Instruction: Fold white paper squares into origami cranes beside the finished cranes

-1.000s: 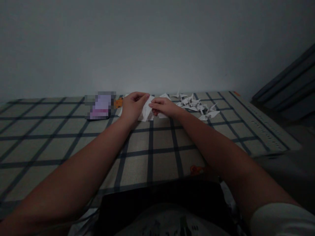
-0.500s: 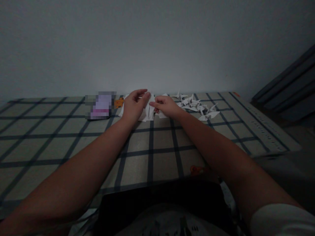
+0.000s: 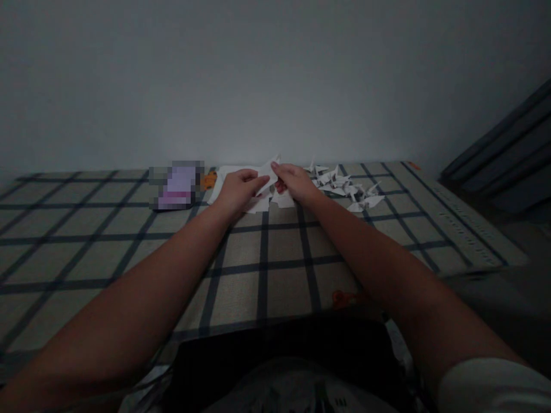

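Note:
Between my hands is a folded white paper piece (image 3: 267,171), with a pointed tip rising at its upper right. My left hand (image 3: 242,186) pinches its left side between thumb and fingers. On the other side, my right hand (image 3: 295,180) has its thumb and curled fingers closed on the paper near the tip. Beneath and behind the hands lie flat white paper sheets (image 3: 219,179), partly covered by the left hand. Just right of my right hand, several folded paper cranes (image 3: 340,182) sit in a loose heap.
A checked cloth (image 3: 241,252) covers the table, which meets a plain wall at the back. A blurred purple-pink packet (image 3: 176,186) lies at the left, beside a small orange item (image 3: 209,180). Another orange object (image 3: 343,299) rests by the front edge, partly under my right forearm.
The folded paper has come up off the sheets and tilted, its point now visible. My left hand has turned and lowered its fingers onto it; my right hand has shifted slightly rightward.

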Available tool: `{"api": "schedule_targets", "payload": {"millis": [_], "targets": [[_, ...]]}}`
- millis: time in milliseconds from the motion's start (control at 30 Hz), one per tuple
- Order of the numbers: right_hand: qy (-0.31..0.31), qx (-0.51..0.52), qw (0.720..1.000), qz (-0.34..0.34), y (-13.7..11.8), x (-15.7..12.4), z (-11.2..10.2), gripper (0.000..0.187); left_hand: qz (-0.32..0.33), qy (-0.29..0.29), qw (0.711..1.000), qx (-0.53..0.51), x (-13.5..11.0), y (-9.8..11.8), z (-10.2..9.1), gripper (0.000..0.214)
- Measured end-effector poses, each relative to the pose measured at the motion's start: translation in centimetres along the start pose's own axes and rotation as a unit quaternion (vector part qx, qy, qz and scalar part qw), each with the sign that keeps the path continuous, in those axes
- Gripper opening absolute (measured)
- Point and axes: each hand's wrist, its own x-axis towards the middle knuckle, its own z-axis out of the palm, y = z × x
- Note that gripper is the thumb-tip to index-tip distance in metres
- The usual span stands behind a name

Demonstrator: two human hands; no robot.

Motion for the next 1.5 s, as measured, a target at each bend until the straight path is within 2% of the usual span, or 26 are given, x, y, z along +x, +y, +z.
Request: {"api": "schedule_targets", "payload": {"millis": [167,300,367,500,567,667,800,967,1200,1400,1500], "targets": [[0.006,-0.053,0.998,-0.034,0.4,0.1,-0.3,0.037,0.005,0.006,1.0,-0.028,-0.1,0.1,0.2,0.026],[0.002,-0.076,0.995,-0.07,1.0,0.2,-0.4,0.04,-0.028,-0.01,0.996,-0.085,0.2,0.0,0.2,0.025],[0.002,-0.058,0.995,-0.082,1.2,0.3,-0.3,0.038,-0.051,0.0,0.993,-0.111,0.4,0.0,0.1,0.024],[0.016,0.029,0.996,-0.084,1.5,0.7,-0.2,0.018,-0.086,0.007,0.983,-0.16,0.9,-0.1,-0.3,0.021],[0.005,0.056,0.995,-0.08,1.5,0.7,-0.3,0.024,-0.093,-0.002,0.98,-0.177,1.0,-0.1,-0.4,0.019],[-0.048,0.059,0.994,-0.082,1.6,0.6,-0.5,0.037,-0.094,-0.03,0.977,-0.191,1.0,-0.3,-0.5,0.016],[-0.096,0.052,0.99,-0.089,2.0,0.7,-0.7,0.034,-0.096,-0.049,0.973,-0.205,1.1,-0.5,-0.5,0.014],[-0.087,0.022,0.991,-0.103,2.7,1.3,-0.8,0.03,-0.117,-0.029,0.968,-0.219,0.9,-0.2,-0.4,0.011],[-0.066,0.003,0.992,-0.108,2.4,1.2,-1.0,0.02,-0.106,-0.047,0.968,-0.223,0.6,0.0,-0.2,0.008],[-0.073,0.0,0.991,-0.114,3.1,1.4,-1.3,0.03,-0.113,-0.053,0.967,-0.224,0.7,-0.1,-0.3,0.006],[-0.081,-0.004,0.991,-0.107,3.3,1.4,-1.3,0.028,-0.107,-0.053,0.966,-0.231,0.8,-0.3,-0.4,0.009]]}}
